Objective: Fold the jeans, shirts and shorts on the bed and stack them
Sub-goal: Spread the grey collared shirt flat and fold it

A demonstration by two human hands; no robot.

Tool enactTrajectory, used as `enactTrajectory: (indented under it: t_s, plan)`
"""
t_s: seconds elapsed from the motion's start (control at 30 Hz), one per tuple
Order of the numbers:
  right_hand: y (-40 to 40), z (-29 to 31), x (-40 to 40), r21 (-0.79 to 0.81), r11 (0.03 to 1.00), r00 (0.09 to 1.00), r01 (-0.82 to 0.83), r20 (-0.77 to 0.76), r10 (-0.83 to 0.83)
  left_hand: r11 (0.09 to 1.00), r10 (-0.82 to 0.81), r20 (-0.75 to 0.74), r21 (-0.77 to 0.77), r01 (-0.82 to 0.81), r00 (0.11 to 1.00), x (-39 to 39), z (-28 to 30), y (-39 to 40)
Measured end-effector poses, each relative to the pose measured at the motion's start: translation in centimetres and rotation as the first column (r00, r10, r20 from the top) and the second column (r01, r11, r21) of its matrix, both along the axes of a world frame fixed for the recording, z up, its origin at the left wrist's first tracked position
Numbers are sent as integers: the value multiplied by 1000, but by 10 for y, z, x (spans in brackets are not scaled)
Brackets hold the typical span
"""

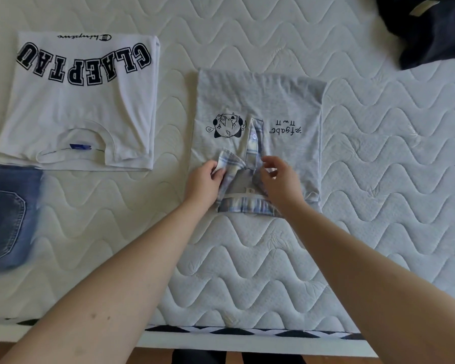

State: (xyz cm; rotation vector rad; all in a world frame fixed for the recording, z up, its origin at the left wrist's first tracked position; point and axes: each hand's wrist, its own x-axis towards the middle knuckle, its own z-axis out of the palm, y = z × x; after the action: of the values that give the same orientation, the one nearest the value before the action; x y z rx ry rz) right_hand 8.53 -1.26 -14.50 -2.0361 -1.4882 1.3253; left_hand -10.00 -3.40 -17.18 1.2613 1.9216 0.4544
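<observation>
The white quilted mattress (247,258) with its wavy stitching is used as the folding surface, and everything is placed in relation to the grip at the plaid collar. Far up and to the right of the grip, a dark navy garment (431,30) is left in an unfolded heap, apparently still to be done. Up and to the left of the grip, well apart from it, a folded white cotton T-shirt with black block lettering (76,101) is laid flat. Just below that shirt, to the left of the grip, faded blue denim jeans (5,214) are seen, pocket upward, their top edge touching or slightly overlapped by the shirt.

Directly under the grip, a light grey polo shirt with a small cartoon print (258,114) is laid folded into a rectangle, front up. Its blue-and-white plaid collar (237,179) is being handled: one collar tip is pinched by the left hand (204,182) between thumb and fingers, while the other side, beside the buttoned placket, is held under the curled fingers of the right hand (279,179). The collar is probably being straightened so that the folded shirt lies flat for stacking.
</observation>
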Motion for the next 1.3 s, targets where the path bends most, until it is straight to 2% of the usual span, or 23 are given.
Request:
enactTrajectory:
  t_s: [0.1, 0.17, 0.23, 0.3, 0.37, 0.43, 0.53, 0.63, 0.8, 0.9, 1.0, 1.07, 1.13, 1.2, 1.3]
  plan:
    - [-5, -9, 15, -24, 997, 978, -78, 194, 81, 999, -37, -23, -23, 36, 999, 3, -2, 9]
    - [-8, -12, 20, -88, 988, 961, -127, 236, 145, 999, -40, -7, -8, 40, 999, 7, -1, 12]
    - [-8, -16, 23, -86, 984, 950, -156, 259, 173, 996, -76, -20, 38, 77, 997, 11, 0, 13]
    - [-5, -17, 24, -47, 996, 979, -80, 182, 88, 979, -157, -109, 113, 170, 982, 14, 1, 12]
    - [-2, -19, 25, -35, 997, 994, 64, 86, -61, 945, -223, -231, 186, 268, 947, 17, 4, 11]
    - [3, -20, 29, -36, 986, 985, 161, 76, -158, 898, -264, -350, 251, 362, 899, 22, 7, 11]
    - [9, -23, 34, -35, 979, 978, 199, 78, -196, 828, -330, -392, 317, 463, 859, 29, 8, 14]
    - [11, -28, 38, -23, 980, 975, 197, 110, -194, 824, -377, -419, 255, 506, 826, 34, 6, 19]
    - [10, -35, 47, 34, 999, 952, 26, 303, -35, 877, -407, -429, 63, 477, 806, 28, -5, 28]
    - [5, -34, 53, 189, 980, 924, -59, 383, -18, 868, -376, -503, 105, 486, 779, 28, -3, 24]
    - [-6, -28, 49, 352, 896, 917, -270, 377, 128, 783, -347, -613, 228, 579, 710, 31, 2, 16]
    - [-16, -26, 42, 418, 786, 862, -456, 428, 273, 711, -418, -642, 209, 672, 643, 33, 3, 10]
    - [-24, -29, 36, 362, 725, 774, -586, 514, 369, 699, -475, -647, 135, 702, 597, 32, 2, 5]
    - [-27, -33, 32, 266, 755, 731, -599, 566, 380, 735, -506, -629, 44, 676, 591, 30, 0, 1]
    - [-22, -37, 28, 207, 805, 728, -557, 588, 352, 778, -504, -611, -16, 628, 610, 28, 0, 3]
